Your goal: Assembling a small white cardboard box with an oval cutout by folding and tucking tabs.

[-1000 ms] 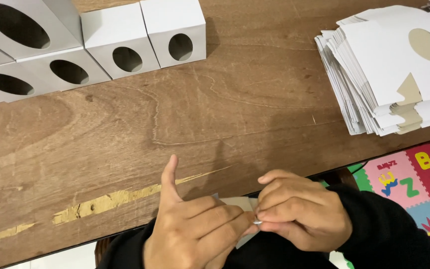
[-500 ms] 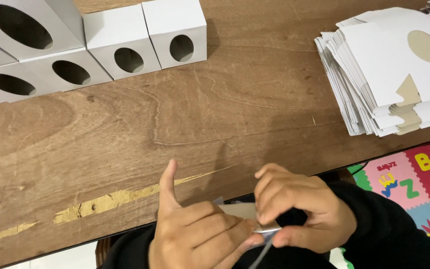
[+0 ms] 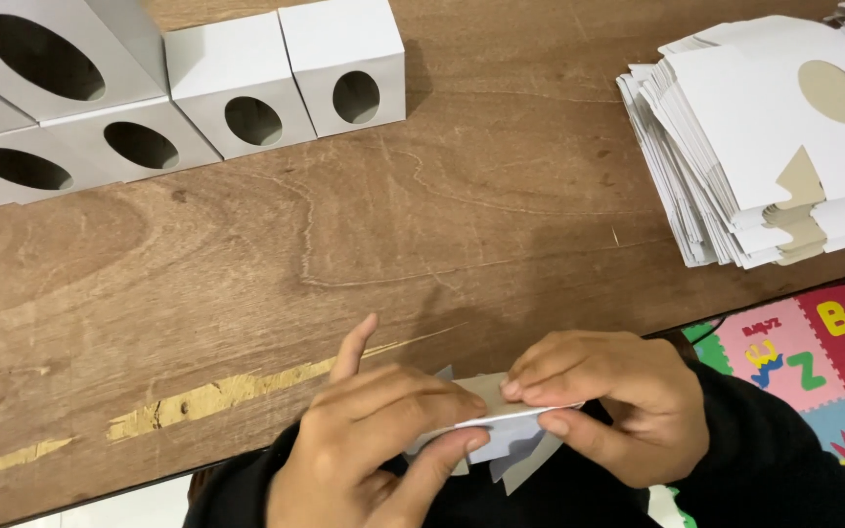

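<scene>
While both hands meet at the near edge of the brown wooden counter (image 3: 422,244), the scene reads as follows.

Left hand: the left hand (image 3: 369,450) has its fingers curled over one end of a flat, unfolded white card box blank (image 3: 501,425), thumb underneath, index finger sticking up and away from the rest.

Right hand: the right hand (image 3: 613,401) pinches the other end of the same blank, fingertips (image 3: 525,386) on top and thumb below, so it is closed on the card.

Held piece: the blank sits between the two hands, roughly level, just over the counter's near edge; grey-white flaps hang out beneath the fingers. How it is creased I cannot tell.

Sleeves: dark sleeves (image 3: 775,460) cover both wrists.

Far from the left hand, up and outward: a row of assembled white card boxes with oval cut-out holes (image 3: 246,93), standing side by side and touching, on the far part of the counter.

Far from the right hand, up and outward: a stack of flat white card blanks with brown backing and a round hole (image 3: 775,147), fanned slightly at its edge.

Beside the right hand, past the counter's edge: a colourful foam play mat with letter shapes (image 3: 814,362) on the floor.

Ahead of the left hand: a pale scraped strip in the counter's surface (image 3: 207,396).
</scene>
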